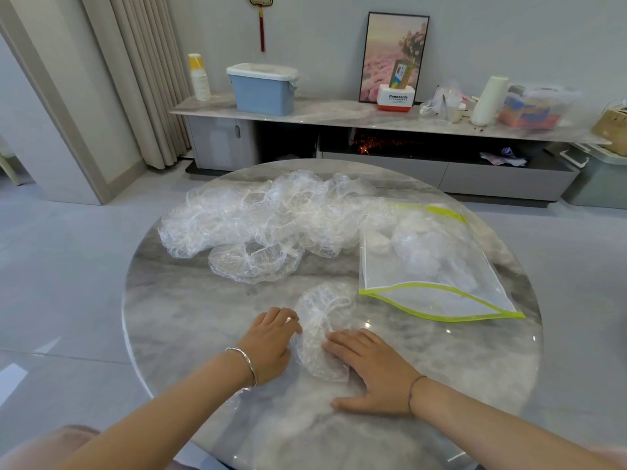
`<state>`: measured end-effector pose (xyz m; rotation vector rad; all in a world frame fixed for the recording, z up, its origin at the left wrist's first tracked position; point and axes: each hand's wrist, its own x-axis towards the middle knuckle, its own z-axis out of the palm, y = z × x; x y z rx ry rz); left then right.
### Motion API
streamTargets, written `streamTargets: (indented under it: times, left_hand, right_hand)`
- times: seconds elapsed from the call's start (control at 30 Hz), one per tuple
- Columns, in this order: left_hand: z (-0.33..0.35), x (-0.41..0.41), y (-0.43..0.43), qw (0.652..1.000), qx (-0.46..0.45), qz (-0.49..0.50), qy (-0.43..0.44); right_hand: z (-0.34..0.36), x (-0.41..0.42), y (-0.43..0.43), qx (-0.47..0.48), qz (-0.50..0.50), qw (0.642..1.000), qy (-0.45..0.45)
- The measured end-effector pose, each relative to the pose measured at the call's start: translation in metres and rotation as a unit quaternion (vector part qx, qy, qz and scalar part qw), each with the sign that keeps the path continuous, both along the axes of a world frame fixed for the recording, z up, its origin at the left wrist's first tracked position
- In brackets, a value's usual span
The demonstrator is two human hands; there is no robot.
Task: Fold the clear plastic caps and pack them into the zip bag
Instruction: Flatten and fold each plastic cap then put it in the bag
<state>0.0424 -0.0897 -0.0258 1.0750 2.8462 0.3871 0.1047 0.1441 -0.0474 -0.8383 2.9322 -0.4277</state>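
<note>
Caps [258,218]: thin crinkled clear plastic. Zip bag [437,266]: smooth clear plastic. Table [190,317]: glossy marble.

Bright, even light; table [203,317] glare; wide-angle bending at edges.

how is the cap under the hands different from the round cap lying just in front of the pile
The cap under the hands is pressed into a narrow folded strip, while the round cap lies spread open, its gathered rim showing. The left hand and right hand both rest flat on the first; nothing touches the second. The first lies near the table's front edge, the second further back against the pile. Both are clear crinkled plastic.
</note>
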Motion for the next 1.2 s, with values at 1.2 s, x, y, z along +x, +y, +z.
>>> streamTargets:
  times: [1.2]
  left_hand:
    - [-0.032, 0.021, 0.026, 0.980, 0.022, -0.105, 0.168]
  right_hand:
    - [-0.023, 0.013, 0.007, 0.071, -0.077, 0.993, 0.048]
